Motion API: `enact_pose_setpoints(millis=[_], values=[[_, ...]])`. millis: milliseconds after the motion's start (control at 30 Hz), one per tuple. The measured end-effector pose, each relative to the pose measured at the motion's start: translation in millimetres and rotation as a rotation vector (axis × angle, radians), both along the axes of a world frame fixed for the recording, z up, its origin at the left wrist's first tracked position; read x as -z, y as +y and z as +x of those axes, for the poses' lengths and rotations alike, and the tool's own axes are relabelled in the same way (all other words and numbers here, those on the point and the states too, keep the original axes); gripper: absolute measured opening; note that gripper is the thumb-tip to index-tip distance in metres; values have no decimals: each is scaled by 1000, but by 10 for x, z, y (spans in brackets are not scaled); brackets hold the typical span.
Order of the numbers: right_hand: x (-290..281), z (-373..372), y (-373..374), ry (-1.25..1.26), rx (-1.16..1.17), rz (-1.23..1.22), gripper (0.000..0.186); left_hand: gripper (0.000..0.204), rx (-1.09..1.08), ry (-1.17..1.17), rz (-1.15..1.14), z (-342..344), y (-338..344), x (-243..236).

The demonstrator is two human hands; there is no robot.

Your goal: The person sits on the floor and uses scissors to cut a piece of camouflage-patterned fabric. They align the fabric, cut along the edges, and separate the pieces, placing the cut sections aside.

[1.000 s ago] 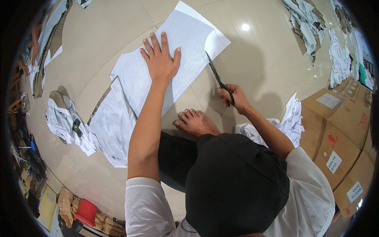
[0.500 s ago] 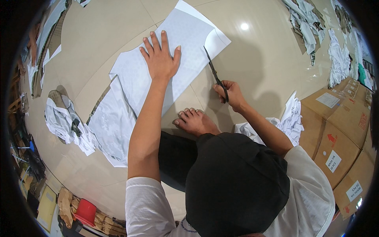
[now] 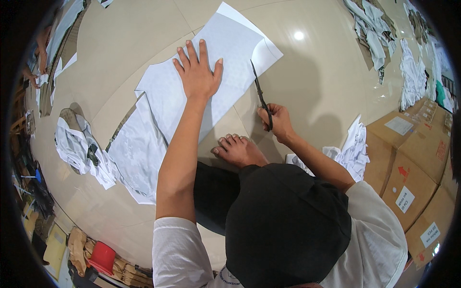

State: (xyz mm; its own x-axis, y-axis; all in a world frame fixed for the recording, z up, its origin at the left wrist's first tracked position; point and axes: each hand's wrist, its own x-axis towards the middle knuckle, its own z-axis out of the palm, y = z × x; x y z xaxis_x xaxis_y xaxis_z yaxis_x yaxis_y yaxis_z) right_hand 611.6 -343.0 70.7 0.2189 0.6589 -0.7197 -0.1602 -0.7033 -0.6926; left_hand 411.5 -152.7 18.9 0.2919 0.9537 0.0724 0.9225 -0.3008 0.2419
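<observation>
My left hand lies flat, fingers spread, on a large white cloth panel on the floor. Near the panel's upper right corner a curved edge shows, with brighter white material beyond it. My right hand grips black scissors by the handles. Their blades point up toward the panel's right edge, with the tips close to the curve; I cannot tell whether they touch the cloth. Left of my left forearm lies a second, rumpled white piece with a dark patterned edge, partly against the panel.
Bunched white cloth lies at the left, more behind my right forearm. Cardboard boxes stand at the right. Cloth heaps lie at the far right. A red bucket stands lower left. Another person's hands show at the left edge.
My right hand has turned slightly and the scissors stand a little more upright, handles shifted left and down. My left hand stays flat on the panel. The other person's hands at the left have moved.
</observation>
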Motion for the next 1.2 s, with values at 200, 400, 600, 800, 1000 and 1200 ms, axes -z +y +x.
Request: enact_pose_setpoints(millis=[200, 400, 600, 800, 1000, 1200], values=[[41, -98, -21, 3, 40, 14, 33, 81, -1, -9, 18, 2, 3, 10], [64, -238, -20, 45, 109, 6, 32, 81, 0, -5, 18, -5, 2, 24], [97, -336, -21, 52, 128, 18, 31, 82, 3, -31, 11, 2, -6, 1], [101, -395, -20, 35, 137, 17, 33, 81, -1, -53, 19, -4, -8, 24], [106, -349, 107, 50, 149, 36, 38, 81, -1, -51, 20, 8, -2, 20], [127, -404, 267, 18, 170, 40, 38, 82, 1, -41, 24, 4, 3, 19]])
